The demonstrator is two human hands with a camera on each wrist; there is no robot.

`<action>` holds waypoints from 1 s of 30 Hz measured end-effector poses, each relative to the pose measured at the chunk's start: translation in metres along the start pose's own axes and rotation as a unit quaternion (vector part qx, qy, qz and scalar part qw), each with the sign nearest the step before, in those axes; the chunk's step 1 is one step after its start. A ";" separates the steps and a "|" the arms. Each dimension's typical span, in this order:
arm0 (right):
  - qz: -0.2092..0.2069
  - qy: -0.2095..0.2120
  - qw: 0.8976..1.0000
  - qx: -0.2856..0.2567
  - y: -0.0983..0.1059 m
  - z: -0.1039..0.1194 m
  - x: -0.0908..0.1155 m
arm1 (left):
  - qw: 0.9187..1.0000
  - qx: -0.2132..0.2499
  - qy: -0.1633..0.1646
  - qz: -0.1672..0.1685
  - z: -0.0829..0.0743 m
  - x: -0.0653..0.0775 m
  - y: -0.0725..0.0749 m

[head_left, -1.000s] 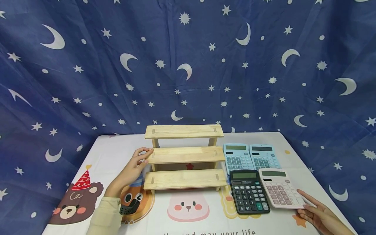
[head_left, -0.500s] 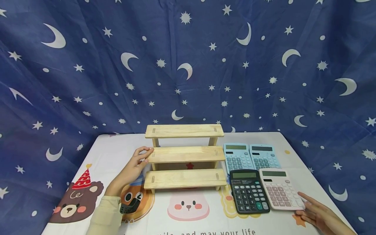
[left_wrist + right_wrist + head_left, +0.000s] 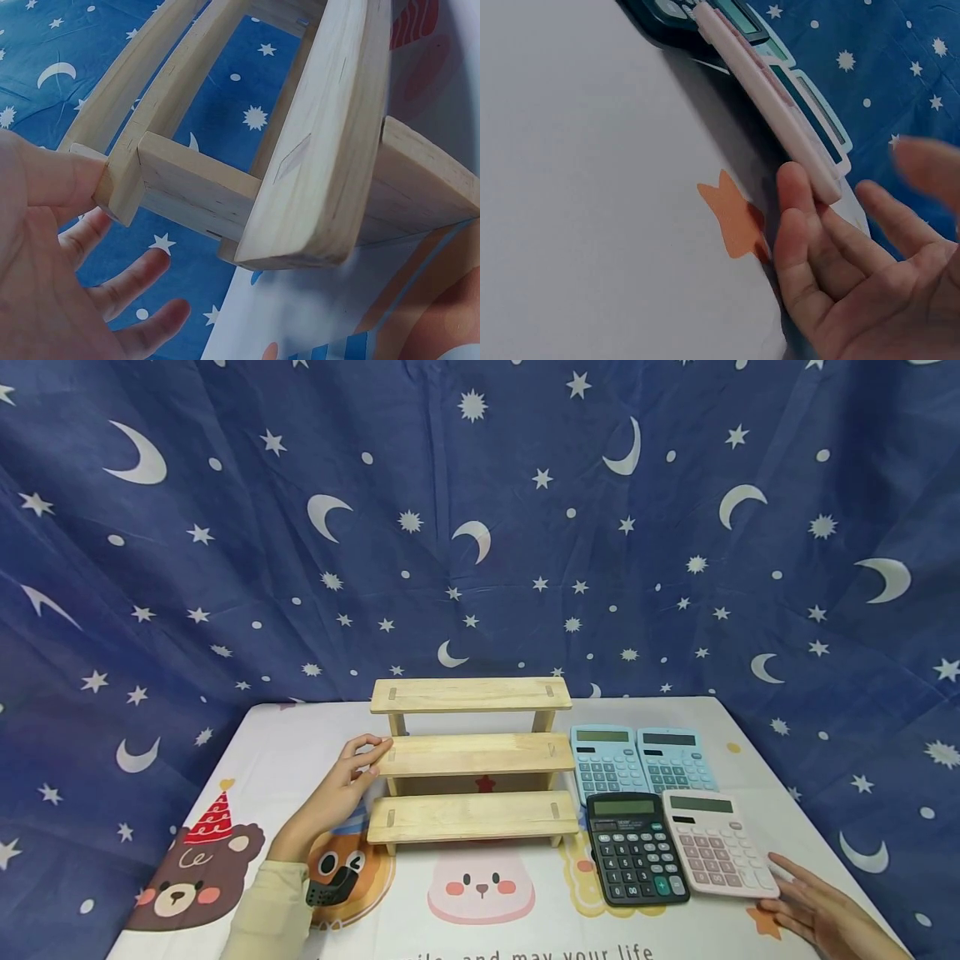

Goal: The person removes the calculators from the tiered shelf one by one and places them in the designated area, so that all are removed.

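A three-tier wooden step shelf (image 3: 472,755) stands mid-table. My left hand (image 3: 341,789) pinches the left end of its middle board between thumb and index finger; the left wrist view shows the other fingers of the left hand (image 3: 82,277) spread apart from the wood. At the right, a pink-and-white calculator (image 3: 720,843) lies beside a black calculator (image 3: 636,850). My right hand (image 3: 821,906) is at the pink one's lower right corner, fingertips touching or very near its edge. In the right wrist view, the thumb of the right hand (image 3: 877,277) stands away from the calculator.
Two light-blue calculators (image 3: 603,760) lie side by side behind the front pair, right of the shelf. A white tablecloth (image 3: 300,731) with cartoon animals covers the table. Behind it hangs a dark blue curtain (image 3: 480,602) with moons and stars.
The right hand has shifted slightly, its index finger drawing a little away from the pink calculator's right edge. The left hand and shelf keep their places.
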State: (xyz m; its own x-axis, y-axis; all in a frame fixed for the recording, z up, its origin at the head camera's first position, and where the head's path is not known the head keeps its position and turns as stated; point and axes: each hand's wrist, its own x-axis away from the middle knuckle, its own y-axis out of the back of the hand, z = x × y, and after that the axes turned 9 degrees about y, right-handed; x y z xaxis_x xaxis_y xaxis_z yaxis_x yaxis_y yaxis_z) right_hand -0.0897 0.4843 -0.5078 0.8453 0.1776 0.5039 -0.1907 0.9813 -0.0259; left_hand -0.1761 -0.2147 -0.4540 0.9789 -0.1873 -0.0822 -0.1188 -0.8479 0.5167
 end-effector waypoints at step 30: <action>-0.131 0.002 0.980 0.150 -0.020 0.002 0.005 | 1.000 0.002 0.000 -0.003 0.001 -0.001 0.000</action>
State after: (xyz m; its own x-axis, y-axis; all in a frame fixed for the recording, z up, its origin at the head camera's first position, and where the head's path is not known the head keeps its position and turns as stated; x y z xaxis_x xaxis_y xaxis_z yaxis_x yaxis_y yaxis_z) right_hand -0.0826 0.4656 -0.5032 0.8869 -0.0774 0.4554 -0.1041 0.9270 0.3604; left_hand -0.1767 -0.2146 -0.4545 0.9795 -0.1822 -0.0861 -0.1133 -0.8512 0.5124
